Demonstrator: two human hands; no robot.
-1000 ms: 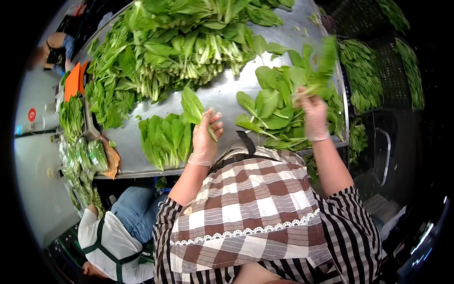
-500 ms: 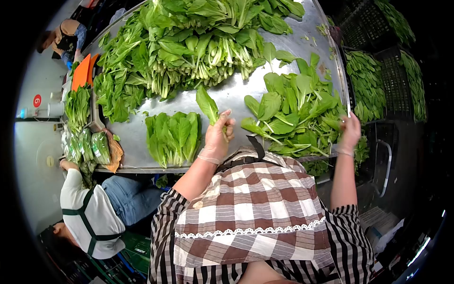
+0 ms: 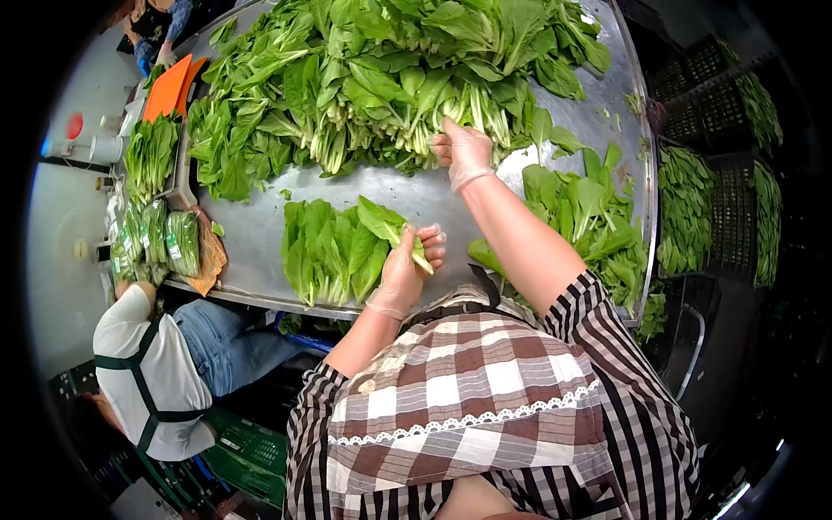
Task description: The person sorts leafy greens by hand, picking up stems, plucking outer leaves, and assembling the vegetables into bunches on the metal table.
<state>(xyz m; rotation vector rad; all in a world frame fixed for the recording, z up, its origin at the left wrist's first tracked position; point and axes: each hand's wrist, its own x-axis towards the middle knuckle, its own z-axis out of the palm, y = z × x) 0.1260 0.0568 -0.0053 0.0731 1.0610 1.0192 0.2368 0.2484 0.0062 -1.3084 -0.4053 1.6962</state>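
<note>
My left hand (image 3: 411, 267), in a clear thin glove, is closed around a stalk of leafy greens (image 3: 381, 222), its pale stem end poking out past the fingers. Beside it, a small flat row of leafy greens (image 3: 325, 247) lies on the metal table (image 3: 251, 251), and the held leaf overlaps its right end. Farther up, my right hand (image 3: 468, 154) reaches into the stem ends of the large pile of leafy greens (image 3: 347, 87). Its fingers are curled on stems there. Under my right forearm spreads a looser heap of leaves (image 3: 589, 217).
Crates of greens (image 3: 685, 208) stand beyond the table's right edge. Bagged greens (image 3: 156, 238) and an orange sheet (image 3: 171, 89) are at the left. A co-worker in a white top (image 3: 143, 373) stands at lower left; another person's blue sleeve (image 3: 179, 17) shows at top left.
My right hand has swung from the table's right edge up and left to the large pile. My left hand has lowered slightly, bringing its stalk against the row.
</note>
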